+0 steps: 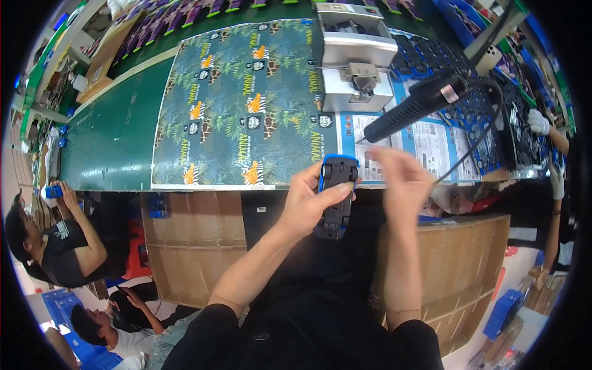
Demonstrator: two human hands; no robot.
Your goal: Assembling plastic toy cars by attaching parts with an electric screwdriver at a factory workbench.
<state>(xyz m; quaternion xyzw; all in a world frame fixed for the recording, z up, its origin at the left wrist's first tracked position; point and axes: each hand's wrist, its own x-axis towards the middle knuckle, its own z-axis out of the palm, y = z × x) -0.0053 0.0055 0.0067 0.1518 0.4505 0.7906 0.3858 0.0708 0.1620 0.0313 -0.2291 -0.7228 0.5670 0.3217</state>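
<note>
My left hand (303, 202) is closed around a blue and black toy car (337, 214), just past the near edge of the bench. The car's black underside faces up, with wheels at both ends, and my thumb lies across it. My right hand (404, 182) is raised to the right of the car, apart from it. Motion smears its fingers, so whether they hold anything cannot be made out. Beyond that hand hangs a black electric screwdriver (413, 105), slanting so that its thin tip points down left above printed sheets.
Metal screw-feeder-like machines (357, 89) stand behind the screwdriver. Patterned animal sheets (240, 111) cover the bench's middle. Many blue and black car parts (431, 58) lie at right. Cardboard trays (197, 246) flank my body. A co-worker's gloved hand (538, 122) shows far right; other people sit left.
</note>
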